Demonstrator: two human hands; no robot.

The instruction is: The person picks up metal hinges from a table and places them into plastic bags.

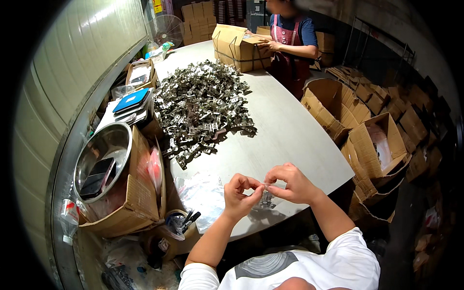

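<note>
My left hand [241,194] and my right hand [294,184] meet above the near edge of the table. Their fingertips pinch the top of a small clear plastic bag [265,199] between them. A few shiny metal pieces show in the bag's lower part, partly hidden by my fingers. Left of my left hand lie several flat clear plastic bags [199,192], loosely overlapping. Farther off, a broad heap of small silvery metal brackets or clips [203,99] covers the left side of the white table [285,123].
Across the table a person in a checked apron [288,36] handles a strapped cardboard box [240,50]. Open cartons [333,104] stand along the right edge. At left, a steel bowl [126,145] holding a phone [98,178] rests on a carton, near a plastic bottle [69,218].
</note>
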